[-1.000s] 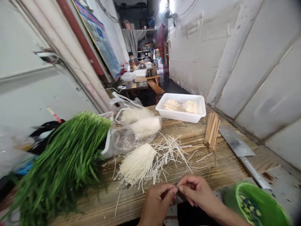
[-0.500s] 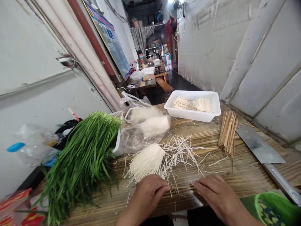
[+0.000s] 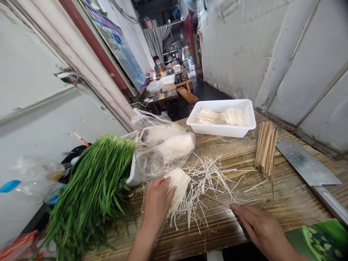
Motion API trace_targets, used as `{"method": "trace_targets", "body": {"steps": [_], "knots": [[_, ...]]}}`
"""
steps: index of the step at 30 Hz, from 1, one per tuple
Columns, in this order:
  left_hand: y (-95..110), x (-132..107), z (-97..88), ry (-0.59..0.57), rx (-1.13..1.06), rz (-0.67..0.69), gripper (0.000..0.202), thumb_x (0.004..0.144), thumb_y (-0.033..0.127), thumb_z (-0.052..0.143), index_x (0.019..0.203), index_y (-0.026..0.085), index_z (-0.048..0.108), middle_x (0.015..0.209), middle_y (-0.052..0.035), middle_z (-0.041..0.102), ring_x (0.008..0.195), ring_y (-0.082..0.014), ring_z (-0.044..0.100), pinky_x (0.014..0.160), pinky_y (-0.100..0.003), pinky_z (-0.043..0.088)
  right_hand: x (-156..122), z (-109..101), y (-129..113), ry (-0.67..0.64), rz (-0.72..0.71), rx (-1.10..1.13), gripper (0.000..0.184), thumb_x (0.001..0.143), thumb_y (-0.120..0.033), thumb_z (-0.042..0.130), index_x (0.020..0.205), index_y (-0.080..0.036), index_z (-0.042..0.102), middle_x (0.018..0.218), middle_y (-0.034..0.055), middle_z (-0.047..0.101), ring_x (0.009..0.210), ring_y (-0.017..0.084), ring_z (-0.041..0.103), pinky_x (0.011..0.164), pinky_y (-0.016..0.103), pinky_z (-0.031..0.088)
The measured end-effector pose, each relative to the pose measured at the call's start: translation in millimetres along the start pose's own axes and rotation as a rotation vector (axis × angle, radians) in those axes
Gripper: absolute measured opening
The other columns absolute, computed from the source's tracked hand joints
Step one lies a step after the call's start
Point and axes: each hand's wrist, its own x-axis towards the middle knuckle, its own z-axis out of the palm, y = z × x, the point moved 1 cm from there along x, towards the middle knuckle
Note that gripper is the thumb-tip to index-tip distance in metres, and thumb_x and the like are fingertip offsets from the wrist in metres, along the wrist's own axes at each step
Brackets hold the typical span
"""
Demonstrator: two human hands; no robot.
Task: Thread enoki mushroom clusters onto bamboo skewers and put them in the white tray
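My left hand (image 3: 157,201) lies over a flat bunch of enoki mushrooms (image 3: 181,181), fingers on its far side and thumb on the near side. The bunch's left part is hidden beneath the hand. Loose enoki stems (image 3: 208,174) are scattered beside it. On the right, my right hand (image 3: 258,226) is low over the board's front part, fingers pressed together. A faint thin line shows at its fingertips, too fine to name. Beyond that hand stands a bundle of bamboo skewers (image 3: 265,150).
A white tub (image 3: 220,129) holds skewered enoki at the back. Bagged enoki (image 3: 176,145) and a heap of green chives (image 3: 92,188) are on the left. A cleaver (image 3: 306,163) lies right, above a green bin (image 3: 323,235). A person (image 3: 159,67) sits far behind.
My left hand has moved up and left from the table's front onto the enoki bunch. My right hand has shifted slightly right. The view has tilted a little.
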Motion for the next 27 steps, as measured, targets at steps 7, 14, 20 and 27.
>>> {"method": "trace_targets", "body": {"steps": [7,14,20,27], "knots": [[0,1,0.0,-0.014,-0.063,-0.042,0.017,0.079,0.025,0.056,0.085,0.019,0.071,0.090,-0.0087,0.067,0.082,-0.0223,0.061,0.076,-0.038,0.049,0,0,1,0.031,0.011,0.013,0.031,0.092,-0.017,0.036,0.107,-0.017,0.063,0.083,0.0082,0.070,0.070,0.017,0.067,0.063,0.025,0.055],[-6,-2,-5.8,0.110,-0.263,-0.269,0.022,0.075,0.037,0.060,0.079,0.020,0.073,0.083,-0.0065,0.074,0.080,-0.0234,0.068,0.080,-0.040,0.051,-1,-4,0,0.058,0.023,0.076,0.028,0.091,-0.018,0.039,0.106,-0.019,0.063,0.089,0.0071,0.071,0.076,0.017,0.069,0.066,0.024,0.056],[-12,1,-40.2,0.233,-0.468,-0.590,0.035,0.068,0.044,0.067,0.090,0.017,0.072,0.088,-0.0057,0.074,0.084,-0.0241,0.068,0.082,-0.038,0.052,-3,-7,3,0.056,0.020,0.076,0.027,0.092,-0.018,0.039,0.109,-0.019,0.060,0.097,0.0071,0.071,0.084,0.018,0.068,0.071,0.026,0.057],[28,34,-80.2,0.455,-0.865,-0.509,0.028,0.068,0.035,0.071,0.088,0.016,0.071,0.080,-0.0016,0.073,0.077,-0.0164,0.065,0.076,-0.028,0.050,-5,-13,10,0.201,0.031,0.092,0.028,0.090,-0.019,0.045,0.115,-0.022,0.059,0.100,0.0056,0.070,0.085,0.018,0.069,0.073,0.028,0.057]]}}
